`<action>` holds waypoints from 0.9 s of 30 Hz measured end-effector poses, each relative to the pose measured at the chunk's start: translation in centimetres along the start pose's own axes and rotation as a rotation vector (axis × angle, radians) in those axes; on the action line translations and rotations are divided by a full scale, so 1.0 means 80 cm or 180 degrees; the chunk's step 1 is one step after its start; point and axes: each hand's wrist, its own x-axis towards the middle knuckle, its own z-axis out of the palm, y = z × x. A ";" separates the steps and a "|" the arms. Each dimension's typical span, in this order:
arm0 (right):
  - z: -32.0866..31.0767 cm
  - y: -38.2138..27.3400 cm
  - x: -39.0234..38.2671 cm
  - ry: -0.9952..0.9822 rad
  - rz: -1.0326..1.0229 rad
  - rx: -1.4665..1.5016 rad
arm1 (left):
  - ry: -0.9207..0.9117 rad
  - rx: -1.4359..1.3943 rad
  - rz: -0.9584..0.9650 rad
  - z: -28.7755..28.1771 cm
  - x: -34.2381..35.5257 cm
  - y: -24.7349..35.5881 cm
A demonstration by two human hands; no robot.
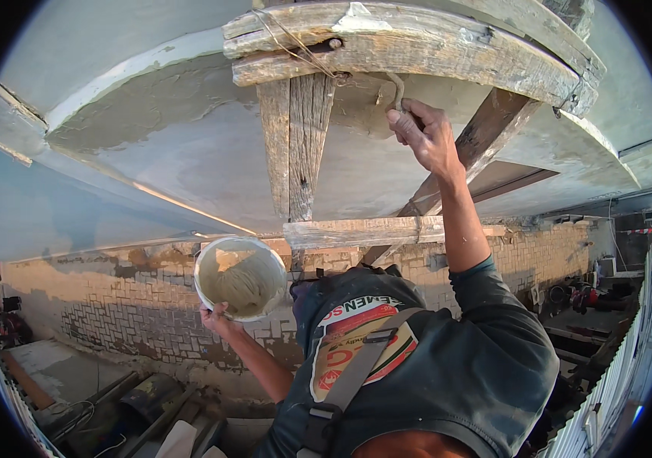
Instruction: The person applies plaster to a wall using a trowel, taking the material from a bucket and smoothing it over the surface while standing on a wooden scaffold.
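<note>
At the lower left, my left hand [220, 317] grips the near edge of a round white bucket [283, 269]. Wet grey mortar [243, 290] lies inside it, and a lighter smear coats its far inner wall. My right arm is raised, its hand [427, 136] closed around what looks like a trowel, of which a curved neck [397, 88] shows. The tool's blade is hidden, apparently behind the weathered timber [448, 38]. Close by, fresh grey plaster [165, 95] covers part of the curved wall surface.
A wooden upright [295, 145], a slanting brace [494, 130] and a horizontal board [364, 232] stand in front of me, some bound with wire. Far below lies a paved floor [127, 305]. Clutter fills the lower left; corrugated metal sheeting [608, 382] edges the right.
</note>
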 end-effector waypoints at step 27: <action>-0.258 0.120 -0.215 0.0521 0.1198 -0.0446 | -0.0031 0.0259 0.0127 0.037 -0.016 0.037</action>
